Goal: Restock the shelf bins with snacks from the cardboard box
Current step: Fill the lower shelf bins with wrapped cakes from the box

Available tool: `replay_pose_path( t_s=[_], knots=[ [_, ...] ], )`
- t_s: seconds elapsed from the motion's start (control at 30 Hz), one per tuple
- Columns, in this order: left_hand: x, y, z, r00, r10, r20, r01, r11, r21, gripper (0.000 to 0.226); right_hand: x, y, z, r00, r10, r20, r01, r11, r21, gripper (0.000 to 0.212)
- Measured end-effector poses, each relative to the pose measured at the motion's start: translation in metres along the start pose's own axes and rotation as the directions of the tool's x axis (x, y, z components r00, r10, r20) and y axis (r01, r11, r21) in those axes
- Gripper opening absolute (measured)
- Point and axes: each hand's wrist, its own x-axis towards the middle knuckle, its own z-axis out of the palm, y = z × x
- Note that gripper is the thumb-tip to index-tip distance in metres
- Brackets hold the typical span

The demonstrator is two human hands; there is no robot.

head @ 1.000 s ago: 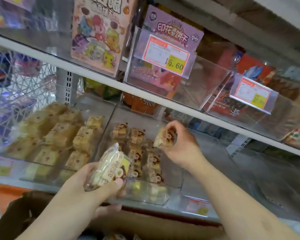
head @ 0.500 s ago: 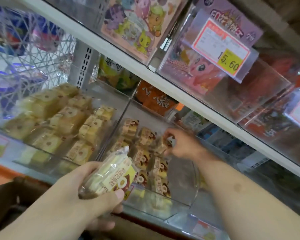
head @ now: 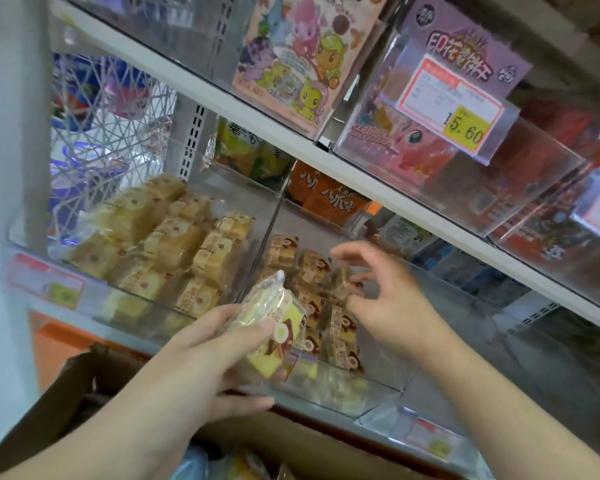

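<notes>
My left hand (head: 219, 355) grips a wrapped cake snack (head: 274, 323) in a clear packet, held in front of the middle clear shelf bin (head: 326, 386). That bin holds several brown-labelled snack packs (head: 312, 268). My right hand (head: 381, 292) hovers over those packs with fingers spread and loosely bent, holding nothing. The bin to the left (head: 125, 299) is packed with several yellow cake packs (head: 174, 244). The cardboard box (head: 66, 393) sits below the shelf, with more packets visible inside at the bottom edge.
The upper shelf (head: 291, 140) carries clear bins with cartoon biscuit boxes (head: 302, 53) and a 15.60 price tag (head: 458, 109). An empty-looking clear bin (head: 499, 334) lies to the right. A white wire rack (head: 101, 109) stands at the left.
My right hand has let go of the brown snack pack in the middle bin and opened above it. The left hand still holds its packet; the view has moved closer and tilted.
</notes>
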Motion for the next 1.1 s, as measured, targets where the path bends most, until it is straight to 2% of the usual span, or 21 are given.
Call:
replay_pose_path(
  t_s=[0.1,0.17,0.27,0.33,0.4,0.47,0.53,0.57,0.6,0.67,0.83,0.93,1.1],
  knots=[
    [-0.004,0.005,0.002,0.999,-0.024,-0.039,0.024,1.0,-0.001,0.012,-0.042,-0.039,0.005,0.982,-0.169,0.091,0.16,0.982,0.095,0.072],
    [-0.009,0.008,0.007,0.996,-0.046,-0.08,0.046,0.999,-0.007,0.022,-0.057,-0.055,0.014,0.975,-0.176,0.134,0.17,0.984,0.059,0.075],
    [-0.014,0.015,0.012,0.995,-0.093,-0.034,0.093,0.995,0.022,0.03,-0.065,-0.064,0.028,0.977,-0.202,0.069,0.205,0.978,-0.03,0.083],
    [-0.017,0.021,0.013,0.997,-0.077,0.001,0.076,0.988,0.136,0.021,-0.06,-0.059,0.031,0.98,-0.197,-0.009,0.196,0.979,-0.054,0.078],
    [-0.018,0.029,0.009,1.0,0.015,0.025,-0.022,0.949,0.315,0.014,-0.05,-0.05,0.031,0.986,-0.154,-0.066,0.15,0.987,-0.053,0.075],
    [-0.019,0.033,-0.003,0.987,0.134,0.084,-0.158,0.799,0.58,0.034,-0.037,-0.042,0.031,0.989,-0.085,-0.118,0.08,0.995,-0.051,0.074],
    [-0.017,0.034,-0.015,0.945,0.242,0.221,-0.309,0.431,0.848,0.059,-0.019,-0.032,0.036,0.991,-0.006,-0.136,-0.004,0.998,-0.07,0.074],
    [-0.014,0.031,-0.021,0.931,0.238,0.278,-0.335,0.25,0.908,0.065,-0.008,-0.027,0.041,0.993,0.033,-0.117,-0.042,0.996,-0.075,0.074],
    [-0.011,0.029,-0.025,0.932,0.206,0.299,-0.331,0.141,0.933,0.066,0.002,-0.022,0.047,0.994,0.065,-0.086,-0.071,0.995,-0.075,0.075],
    [-0.008,0.026,-0.029,0.938,0.159,0.309,-0.32,0.044,0.946,0.062,0.022,-0.01,0.063,0.996,0.082,-0.028,-0.084,0.992,-0.095,0.074],
    [-0.005,0.023,-0.03,0.933,0.157,0.322,-0.328,0.011,0.945,0.061,0.05,0.002,0.089,1.0,-0.009,0.026,0.016,0.958,-0.285,0.06],
    [-0.005,0.021,-0.032,0.929,0.168,0.329,-0.333,-0.004,0.943,0.062,0.051,0.008,0.094,0.998,0.018,0.056,-0.003,0.966,-0.26,0.061],
    [-0.003,0.017,-0.034,0.93,0.149,0.337,-0.337,-0.026,0.941,0.063,0.042,0.014,0.086,0.975,0.106,0.198,-0.043,0.954,-0.297,0.064]
  ],
)
